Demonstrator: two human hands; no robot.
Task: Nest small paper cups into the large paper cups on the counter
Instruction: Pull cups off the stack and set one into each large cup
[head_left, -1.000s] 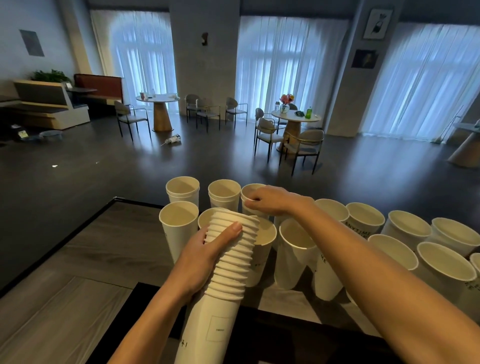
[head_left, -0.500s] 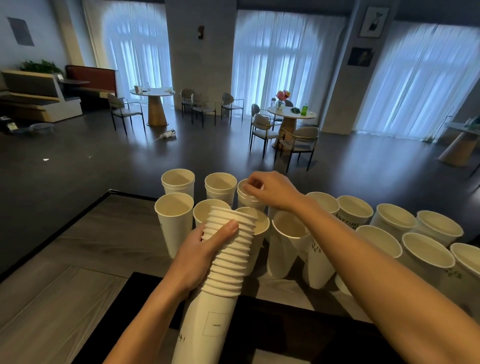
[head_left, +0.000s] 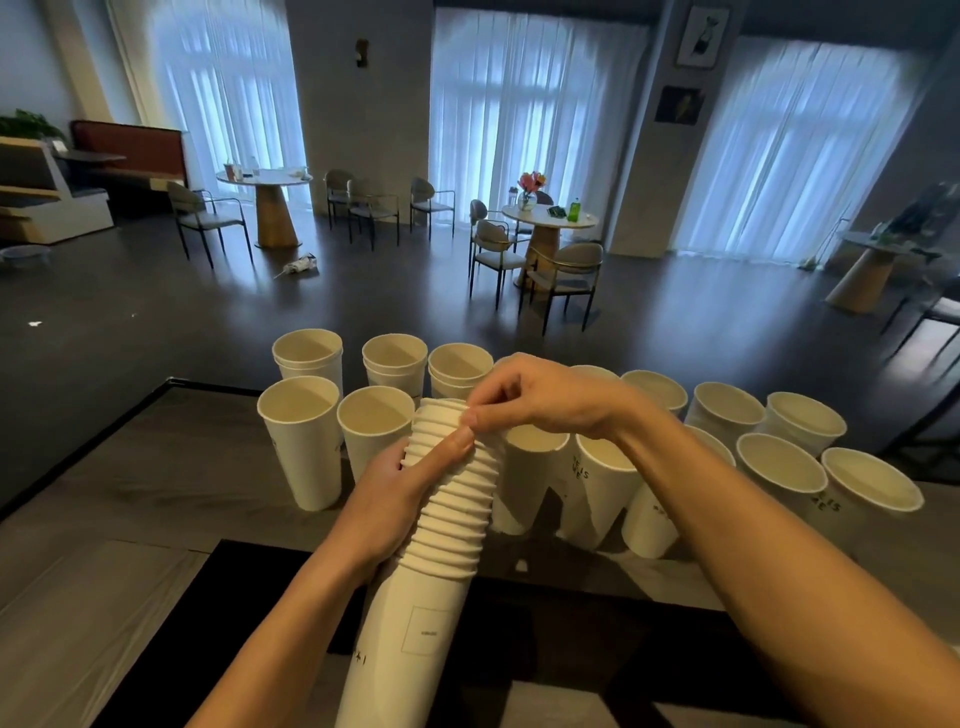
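My left hand (head_left: 400, 493) grips a tall stack of small white paper cups (head_left: 447, 514), tilted away from me over the counter. My right hand (head_left: 540, 397) pinches the rim of the top cup of that stack with fingertips. Several large white paper cups (head_left: 298, 441) stand upright in two rows on the counter beyond the stack. Three cups in the back row at the left (head_left: 309, 356) show a second rim inside, a small cup nested in each. The other large cups (head_left: 779, 467) to the right look empty.
The wooden counter (head_left: 104, 519) has a dark edge at its left and far side. A black mat (head_left: 249, 582) lies on it near me. Beyond the counter is a room with round tables and chairs (head_left: 550, 244).
My right hand has drawn back from the third back-row cup to the top of the stack, where its fingers now pinch the top rim. The left hand keeps holding the stack.
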